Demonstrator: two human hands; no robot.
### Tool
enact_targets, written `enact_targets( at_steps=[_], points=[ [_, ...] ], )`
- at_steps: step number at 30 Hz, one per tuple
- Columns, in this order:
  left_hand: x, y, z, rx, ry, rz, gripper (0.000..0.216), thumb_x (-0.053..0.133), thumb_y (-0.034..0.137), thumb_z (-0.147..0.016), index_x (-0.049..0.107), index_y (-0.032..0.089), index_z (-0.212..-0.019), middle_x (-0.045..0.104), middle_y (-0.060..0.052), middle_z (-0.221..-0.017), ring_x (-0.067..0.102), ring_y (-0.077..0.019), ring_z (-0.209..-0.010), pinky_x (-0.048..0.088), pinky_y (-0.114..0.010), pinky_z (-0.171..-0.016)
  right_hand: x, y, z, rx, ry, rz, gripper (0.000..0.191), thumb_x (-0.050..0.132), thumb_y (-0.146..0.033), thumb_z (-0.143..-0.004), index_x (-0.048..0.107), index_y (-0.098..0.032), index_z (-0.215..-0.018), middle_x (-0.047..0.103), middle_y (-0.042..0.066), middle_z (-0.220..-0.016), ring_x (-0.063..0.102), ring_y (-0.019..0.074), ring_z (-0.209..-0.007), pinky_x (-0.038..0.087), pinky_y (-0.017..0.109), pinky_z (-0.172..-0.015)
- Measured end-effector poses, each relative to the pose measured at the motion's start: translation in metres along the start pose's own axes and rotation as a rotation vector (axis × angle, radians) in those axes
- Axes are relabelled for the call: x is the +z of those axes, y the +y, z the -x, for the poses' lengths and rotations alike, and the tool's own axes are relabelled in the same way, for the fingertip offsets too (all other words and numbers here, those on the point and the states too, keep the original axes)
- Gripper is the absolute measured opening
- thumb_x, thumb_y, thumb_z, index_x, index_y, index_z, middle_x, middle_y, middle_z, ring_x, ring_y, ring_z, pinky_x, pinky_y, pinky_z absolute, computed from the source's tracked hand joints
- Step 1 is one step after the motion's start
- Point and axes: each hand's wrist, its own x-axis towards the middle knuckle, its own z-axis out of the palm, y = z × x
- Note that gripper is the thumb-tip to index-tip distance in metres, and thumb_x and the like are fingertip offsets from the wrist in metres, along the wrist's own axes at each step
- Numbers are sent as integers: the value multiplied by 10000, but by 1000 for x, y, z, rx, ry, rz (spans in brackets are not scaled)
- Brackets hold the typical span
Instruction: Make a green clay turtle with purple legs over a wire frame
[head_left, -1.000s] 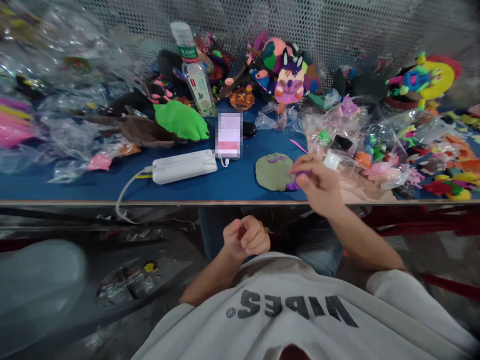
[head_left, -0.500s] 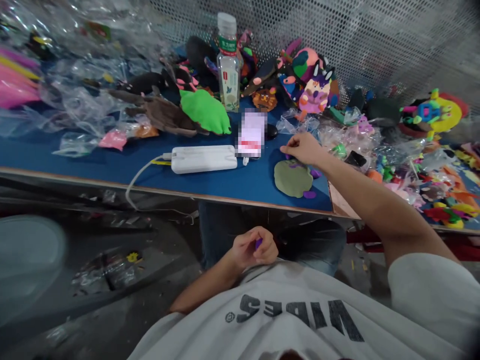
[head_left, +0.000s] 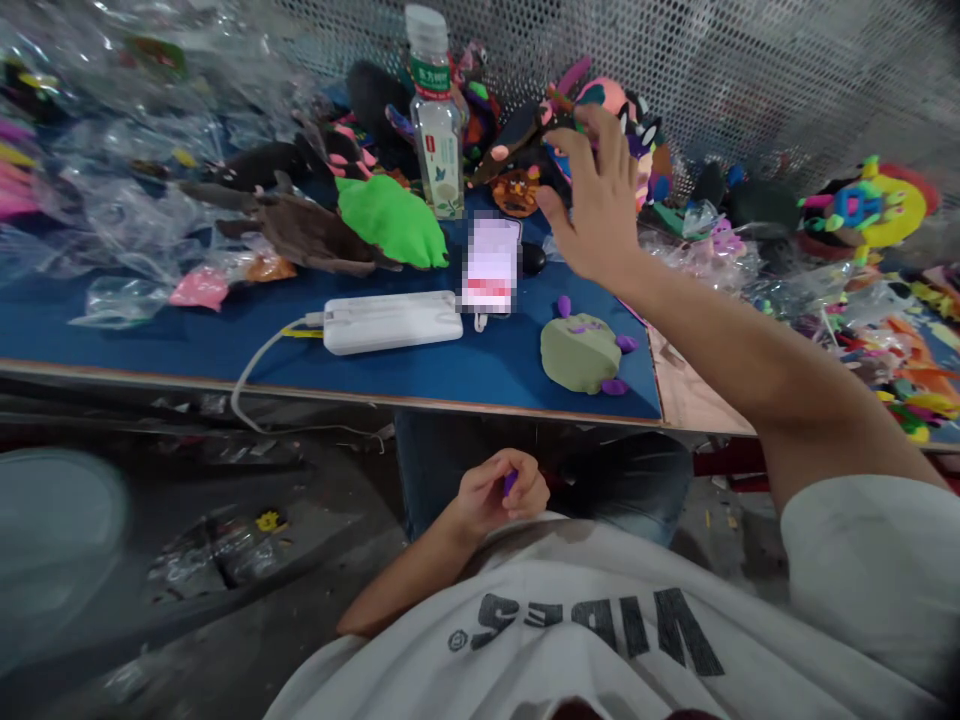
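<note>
- Blue table (head_left: 495, 375), spread across the view; clock positions here run round the grey-green disc, with 12 pointing away from the person;
- Heap of clear plastic bags (head_left: 165, 90), far out toward 10 o'clock;
- Clear bottle (head_left: 439, 140) with a white cap, upright near 11 o'clock;
- White oblong device (head_left: 394, 322), lying at 9 o'clock; a cable (head_left: 250, 368) leaves its left end and hangs over the table edge;
- Right hand (head_left: 604, 205), at 12 o'clock, open, its fingers parted and slightly bent; it is in front of colourful clay figures (head_left: 645, 160), and whether it touches them I cannot tell;
- Left hand (head_left: 491, 490), at 7 o'clock, below the table edge and close to the shirt; its fingers are curled, gripping a small purple lump (head_left: 511, 482);
- Bright green clay shape (head_left: 394, 222), at 10 o'clock;
- Grey-green disc (head_left: 574, 355), flat on the table near its front edge, purple marks on its upper part;
- Phone (head_left: 491, 265), between 10 and 11 o'clock, its screen blurred;
- Three purple pieces at the disc's rim: one (head_left: 564, 306) near 11, one (head_left: 627, 343) at 3, one (head_left: 615, 386) between 4 and 5.
</note>
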Motion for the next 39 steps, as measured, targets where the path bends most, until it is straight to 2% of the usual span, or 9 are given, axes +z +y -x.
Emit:
enact_targets(
  at_steps=[4,7,10,14,18,23,28,33,39],
  points=[
    [0,-3,2,18,35,-3,574,761,612,-931,576,174,-611,359,37,-463,366,-101,-420,298,-263,-486,35,-11,13,-44,-77,73,823,338,-757,-1124,298,-267,-1783,184,139,-1894,169,362,-1764,253,590,-1391],
    [-1,-3,6,32,58,5,605,708,635,-979,545,180,-616,339,42,-482,352,-97,-435,281,-254,-482,68,-6,39,-9,-319,23,907,252,-781,-1115,200,-213,-1820,136,190,-1905,99,427,-1776,164,701,-1377],
    [1,-2,8,38,66,9,638,656,672,-1008,516,187,-618,320,47,-490,342,-97,-440,285,-254,-489,80,2,46,-45,-355,-20,906,222,-802,-1105,173,-259,-1828,100,167,-1917,81,418,-1780,103,724,-1374],
    [11,1,7,67,94,0,515,711,592,-977,587,169,-710,408,31,-578,434,-111,-517,356,-256,-540,54,4,17,-4,-194,-111,788,228,-731,-1149,306,-251,-1769,129,147,-1901,187,355,-1748,193,650,-1378],
    [19,1,4,200,220,-132,374,915,281,-812,703,180,-1103,661,-35,-959,708,-176,-889,555,-291,-792,-17,-21,4,147,46,-379,483,314,-487,-1207,584,-148,-1419,578,192,-1524,522,242,-1455,433,442,-1255],
    [15,-4,7,378,377,-551,595,840,413,-990,628,250,-1522,735,-143,-1438,780,-279,-1234,599,-460,-1134,-103,-89,116,-148,-304,-515,245,679,-441,-1091,741,-230,-1197,788,31,-1048,729,193,-906,581,367,-887],
    [16,-15,13,429,405,-1074,546,675,552,-1084,709,183,-1485,723,-164,-1525,678,-309,-1428,489,-420,-1262,-104,-139,266,-35,-519,-469,442,748,-309,-1049,675,-288,-1485,691,120,-1470,740,285,-1234,646,455,-1023],
    [27,-33,9,121,278,-1314,555,528,618,-1129,724,131,-1306,820,-147,-1176,781,-241,-969,603,-336,-865,-85,-144,340,140,-329,-448,342,682,-231,-1082,704,-229,-1423,712,106,-1206,739,218,-994,664,373,-873],
    [48,-44,6,-26,233,-1453,413,692,523,-1066,684,161,-868,696,5,-697,620,-130,-628,409,-238,-614,-91,-145,371,28,-119,-432,258,642,-290,-1115,768,-181,-1313,721,64,-942,659,180,-768,549,315,-664]
  ],
)
